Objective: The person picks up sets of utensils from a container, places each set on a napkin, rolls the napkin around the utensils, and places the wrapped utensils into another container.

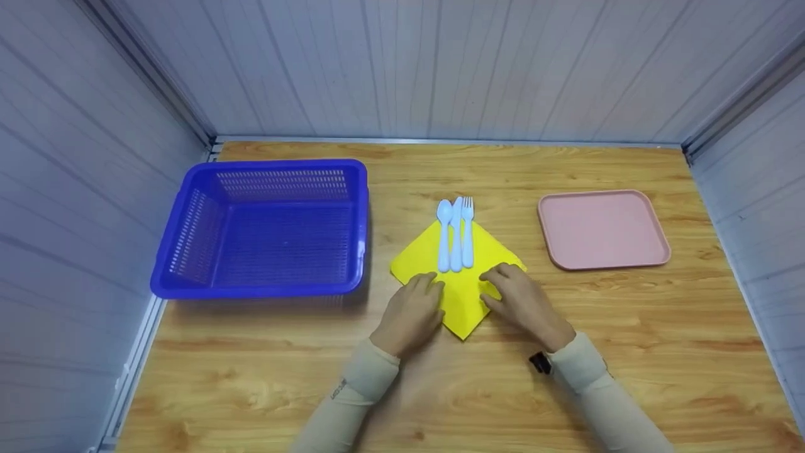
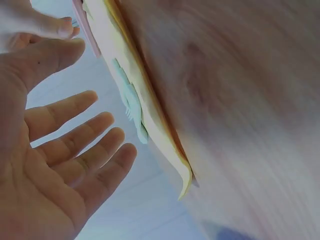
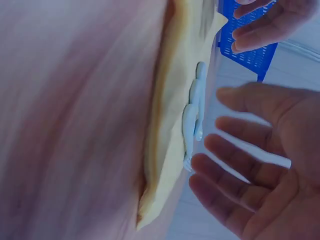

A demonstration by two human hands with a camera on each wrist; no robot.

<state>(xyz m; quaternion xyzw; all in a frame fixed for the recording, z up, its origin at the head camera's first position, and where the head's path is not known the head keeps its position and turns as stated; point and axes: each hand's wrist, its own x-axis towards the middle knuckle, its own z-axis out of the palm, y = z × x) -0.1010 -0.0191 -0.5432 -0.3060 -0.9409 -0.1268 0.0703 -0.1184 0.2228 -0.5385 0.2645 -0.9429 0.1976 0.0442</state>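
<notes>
Deep blue plastic basket (image 1: 258,293), perforated walls, at left on wood-grain desk (image 1: 453,409); bare floor showing inside. Shallow pink rounded-rectangular tray (image 1: 605,229) at right, bare surface showing. Between them, thin yellow square sheet (image 1: 462,305), corner toward person; light-blue spoon (image 1: 444,236), knife (image 1: 456,242), fork (image 1: 468,239) side by side, handles on sheet. Left hand (image 1: 412,314), right hand (image 1: 528,307) over sheet: each grip loose, fingers spread, holding nothing.

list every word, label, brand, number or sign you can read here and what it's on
Left sleeve: a small dark marking like lettering, too small and blurred to read.
Yellow napkin, spoon, knife, fork, blue basket, pink tray: none visible.
Nothing can be quoted.
</notes>
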